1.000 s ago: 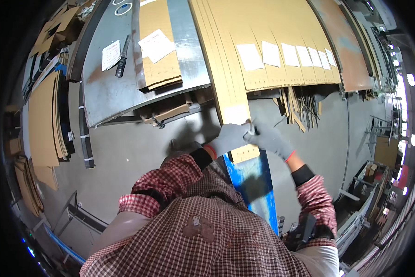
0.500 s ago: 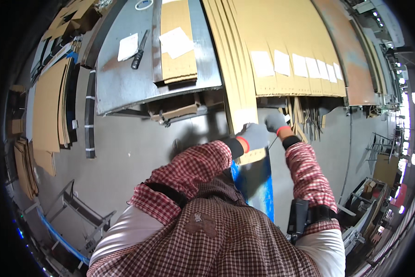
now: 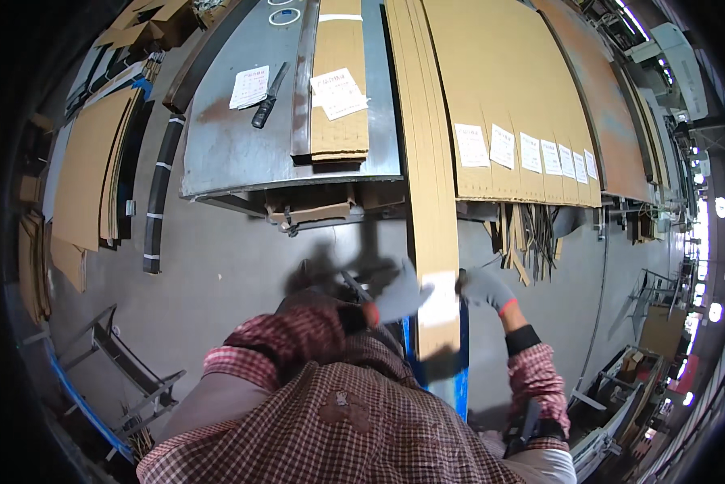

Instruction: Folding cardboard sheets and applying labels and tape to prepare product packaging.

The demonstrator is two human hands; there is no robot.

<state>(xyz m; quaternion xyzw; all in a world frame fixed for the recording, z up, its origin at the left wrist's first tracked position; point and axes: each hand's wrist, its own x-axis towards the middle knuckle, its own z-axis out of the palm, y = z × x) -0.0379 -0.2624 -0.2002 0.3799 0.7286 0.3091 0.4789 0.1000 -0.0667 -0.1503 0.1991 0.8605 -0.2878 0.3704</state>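
Note:
A long cardboard strip (image 3: 438, 234) runs from the table toward me, its near end over a blue support (image 3: 462, 387). On its near part lies a white paper label (image 3: 439, 300). My left hand (image 3: 400, 297), in a grey glove, is at the strip's left side by the label, its fingers stretched out and slightly blurred. At the right edge, my gloved right hand (image 3: 485, 286) has its fingers curled together, with a small dark thing at the fingertips that I cannot make out.
Wide cardboard sheets (image 3: 508, 89) with paper labels lie on the table ahead. A black-handled knife (image 3: 263, 113) rests on the metal table (image 3: 217, 153) beside a narrower cardboard stack (image 3: 340, 133). Thin offcuts (image 3: 532, 234) hang under the right table edge. A metal frame (image 3: 129, 363) stands lower left.
Both hands have come nearer to me and moved apart. The left fingers have spread off the strip's top, and the label is now in plain sight. The whole view has shifted a little.

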